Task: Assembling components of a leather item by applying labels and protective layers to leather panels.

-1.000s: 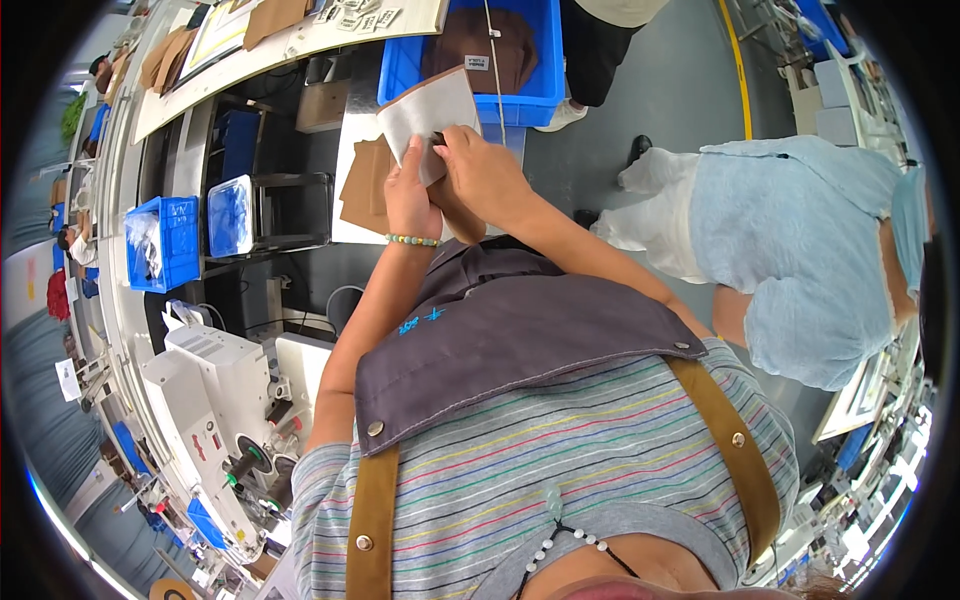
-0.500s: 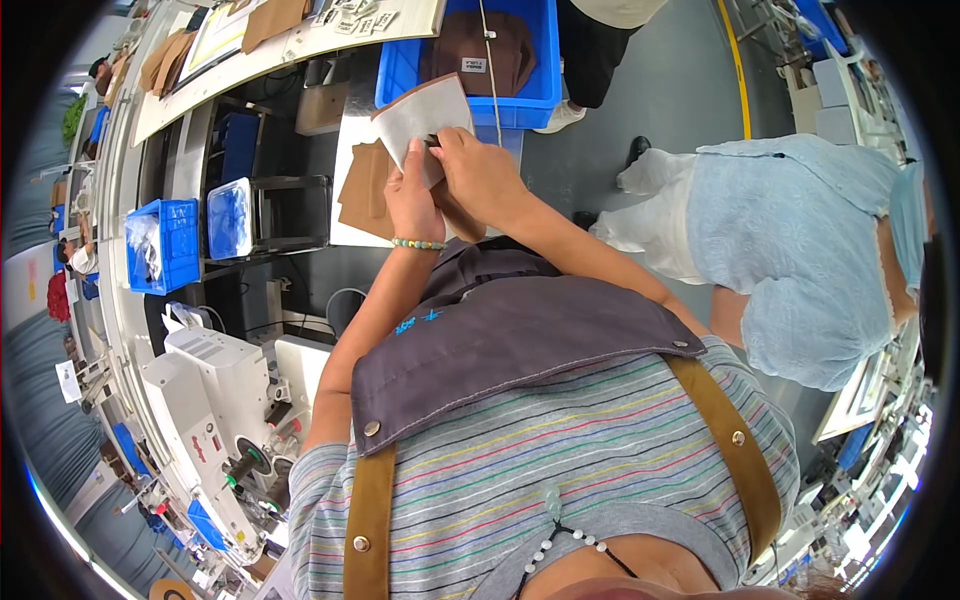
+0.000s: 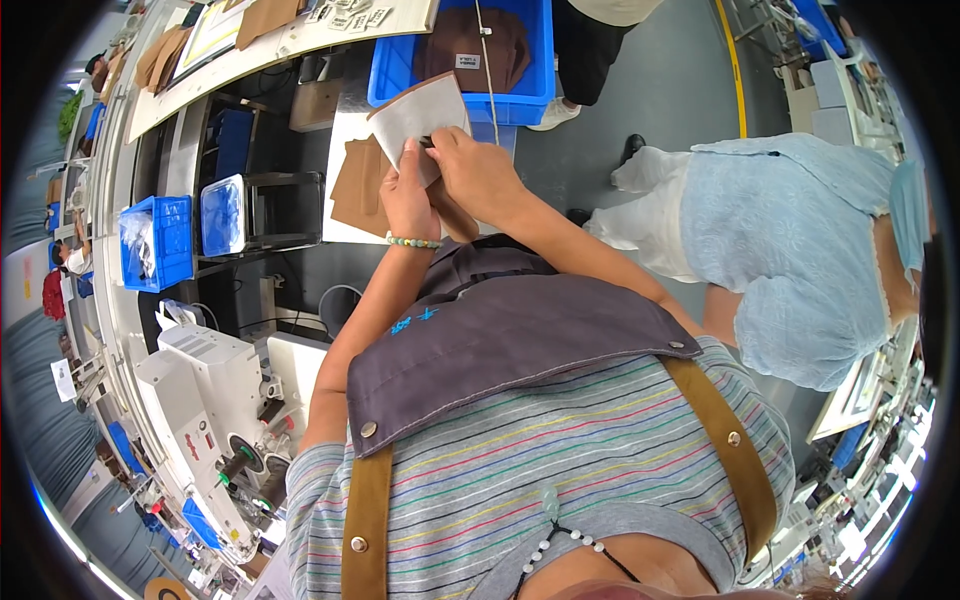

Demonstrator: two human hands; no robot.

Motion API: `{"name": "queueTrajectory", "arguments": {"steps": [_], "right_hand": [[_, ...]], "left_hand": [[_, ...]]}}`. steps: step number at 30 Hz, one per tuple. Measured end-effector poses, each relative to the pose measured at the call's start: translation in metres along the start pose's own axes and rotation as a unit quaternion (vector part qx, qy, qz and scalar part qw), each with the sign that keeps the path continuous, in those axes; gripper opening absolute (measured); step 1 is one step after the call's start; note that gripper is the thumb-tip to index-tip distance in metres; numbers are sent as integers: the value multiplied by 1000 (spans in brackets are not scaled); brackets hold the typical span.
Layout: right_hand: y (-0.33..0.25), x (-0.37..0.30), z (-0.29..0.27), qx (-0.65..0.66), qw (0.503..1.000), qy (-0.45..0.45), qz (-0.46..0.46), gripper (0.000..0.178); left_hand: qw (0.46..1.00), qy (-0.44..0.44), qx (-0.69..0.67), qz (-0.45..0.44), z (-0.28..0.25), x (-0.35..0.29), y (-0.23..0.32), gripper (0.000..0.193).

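A flat panel (image 3: 418, 108), pale grey on the face I see and brown along its edge, is held up over the white tabletop. My left hand (image 3: 410, 210) grips its lower edge, thumb on the pale face. Close beside it, my right hand (image 3: 480, 178) has its fingers bent and pressed together at the panel's lower right. A small dark piece (image 3: 427, 142) shows between the two hands; its kind is too small to tell. Under and beside my hands lie flat brown pieces (image 3: 357, 190), some partly hidden by my left hand.
Just beyond my hands stands a blue bin (image 3: 546, 65) with dark brown pieces (image 3: 475, 45) inside, and a thin cord hangs across it. A person in light blue clothes (image 3: 790, 250) is at the right. On the left are a white sewing machine (image 3: 200, 400) and a blue crate (image 3: 175, 240).
The whole view has shifted slightly. My hands keep nearly the same hold on the panel, with only slight finger movement.
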State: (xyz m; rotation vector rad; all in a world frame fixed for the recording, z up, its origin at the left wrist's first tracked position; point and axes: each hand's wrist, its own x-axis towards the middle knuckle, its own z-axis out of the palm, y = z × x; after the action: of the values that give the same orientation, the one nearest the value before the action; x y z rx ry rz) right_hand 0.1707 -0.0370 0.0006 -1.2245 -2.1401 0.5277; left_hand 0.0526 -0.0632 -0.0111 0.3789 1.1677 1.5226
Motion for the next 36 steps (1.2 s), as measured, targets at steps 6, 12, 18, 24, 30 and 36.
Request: {"name": "queueTrajectory", "arguments": {"steps": [6, 12, 18, 24, 30, 36], "right_hand": [[-1, -2, 0, 12, 999, 1, 31, 18], [4, -2, 3, -11, 1000, 4, 18, 14], [13, -5, 9, -10, 1000, 11, -1, 11], [13, -7, 3, 66, 996, 5, 55, 18], [18, -7, 0, 95, 991, -7, 93, 31], [12, -7, 5, 129, 986, -93, 52, 31]], "left_hand": [[998, 1, 41, 36, -1, 1, -10, 23], [968, 14, 183, 170, 1, -1, -16, 28], [980, 22, 166, 108, -2, -3, -15, 27], [999, 9, 47, 19, -10, 3, -13, 33], [995, -3, -89, -47, -29, 17, -1, 40], [999, -10, 26, -26, -22, 12, -1, 44]]}}
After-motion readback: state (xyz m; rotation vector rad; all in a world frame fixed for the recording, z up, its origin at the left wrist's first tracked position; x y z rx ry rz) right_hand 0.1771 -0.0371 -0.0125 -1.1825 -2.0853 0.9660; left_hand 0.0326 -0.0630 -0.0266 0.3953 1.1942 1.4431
